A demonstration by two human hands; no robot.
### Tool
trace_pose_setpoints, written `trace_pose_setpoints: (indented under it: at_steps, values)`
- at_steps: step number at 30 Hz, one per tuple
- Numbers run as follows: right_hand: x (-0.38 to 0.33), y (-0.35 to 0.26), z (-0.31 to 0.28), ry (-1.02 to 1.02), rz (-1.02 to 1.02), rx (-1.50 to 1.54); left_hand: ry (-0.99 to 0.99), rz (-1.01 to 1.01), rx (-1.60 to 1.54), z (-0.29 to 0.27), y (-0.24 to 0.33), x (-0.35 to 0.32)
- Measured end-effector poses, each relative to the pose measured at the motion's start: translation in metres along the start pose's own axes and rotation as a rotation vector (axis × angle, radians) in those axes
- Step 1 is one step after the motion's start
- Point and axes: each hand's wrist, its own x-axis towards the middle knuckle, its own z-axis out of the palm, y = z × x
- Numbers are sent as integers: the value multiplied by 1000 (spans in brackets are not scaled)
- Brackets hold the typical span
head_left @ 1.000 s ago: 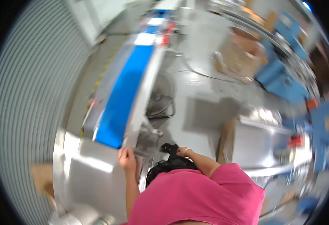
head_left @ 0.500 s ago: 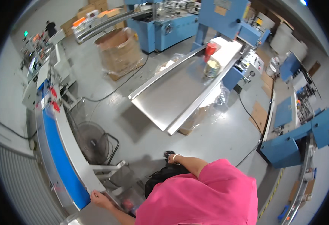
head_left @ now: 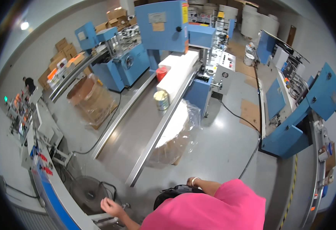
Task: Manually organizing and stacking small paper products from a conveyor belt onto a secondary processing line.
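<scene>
My left hand (head_left: pixel 111 207) hangs in the air with fingers loosely bent and nothing visible in it. Closest to it are a floor fan (head_left: pixel 87 193) and a conveyor with a blue belt (head_left: pixel 57 205) on the left. My right hand (head_left: pixel 191 181), with a pale band at the wrist, is held low in front of my body by a black object; its fingers are mostly hidden. Ahead, a metal chute (head_left: pixel 131 130) slopes down from a blue machine (head_left: pixel 162 28). On it are a tin can (head_left: pixel 161 100), a red container (head_left: pixel 161 73) and a white stack (head_left: pixel 178 73).
A plastic-lined carton (head_left: pixel 91 101) stands at the far left. Clear plastic sheeting (head_left: pixel 187 128) hangs beside the chute. A black cable (head_left: pixel 252 155) crosses the floor on the right, near open blue machine doors (head_left: pixel 325 92). Another person (head_left: pixel 30 85) stands far back.
My left hand has left the conveyor's edge and is now in the air. The view has turned right and lifted, and the chute is closer. My right hand stays low.
</scene>
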Motion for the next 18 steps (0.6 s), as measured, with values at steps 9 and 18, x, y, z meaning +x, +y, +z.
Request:
trace_pose_setpoints:
  at_steps: [9, 18]
  values:
    - [-65, 134, -88, 22, 200, 38, -280, 46, -333, 183, 179, 22]
    - [-95, 129, -168, 632, -157, 1221, -420, 45, -96, 242, 246, 5]
